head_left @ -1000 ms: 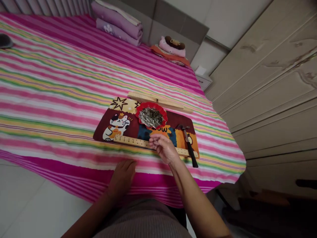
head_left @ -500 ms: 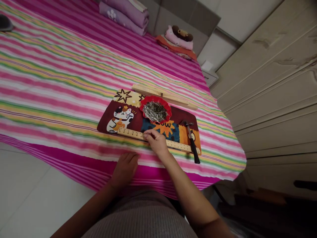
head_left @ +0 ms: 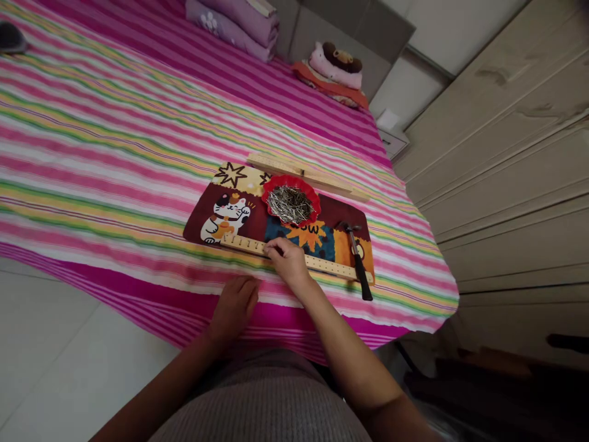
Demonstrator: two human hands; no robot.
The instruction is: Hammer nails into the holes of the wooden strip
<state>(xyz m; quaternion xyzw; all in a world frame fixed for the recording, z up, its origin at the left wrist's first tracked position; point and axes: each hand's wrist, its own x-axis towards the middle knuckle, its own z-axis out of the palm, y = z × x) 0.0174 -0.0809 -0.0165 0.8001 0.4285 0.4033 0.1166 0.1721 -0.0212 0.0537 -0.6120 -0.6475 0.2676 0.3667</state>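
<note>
My right hand (head_left: 286, 261) pinches a nail at the front wooden strip (head_left: 329, 266), its fingertips hiding most of the nail. Left of those fingers, several nails (head_left: 243, 243) stand in a row in the strip, while small holes dot the wood to the right. My left hand (head_left: 234, 302) rests at the bed's near edge, fingers curled under; whatever they hold, if anything, is hidden. Behind the strip, a red scalloped bowl (head_left: 314, 216) contains many loose nails (head_left: 289, 204). A claw hammer (head_left: 360, 270) lies across the strip's right end, its black handle toward me.
A patterned mat (head_left: 196, 224) lies under the bowl and strip on the striped bedspread (head_left: 115, 178). Further wooden strips (head_left: 276, 164) lie along the mat's far edge. Folded bedding (head_left: 234, 27) sits at the back, and a wooden wardrobe (head_left: 515, 166) stands right.
My right hand has turned over and moved left and down, bringing its pinched fingertips to the strip beside the standing nails. My left hand stays near the bed edge. The camera view has shifted slightly.
</note>
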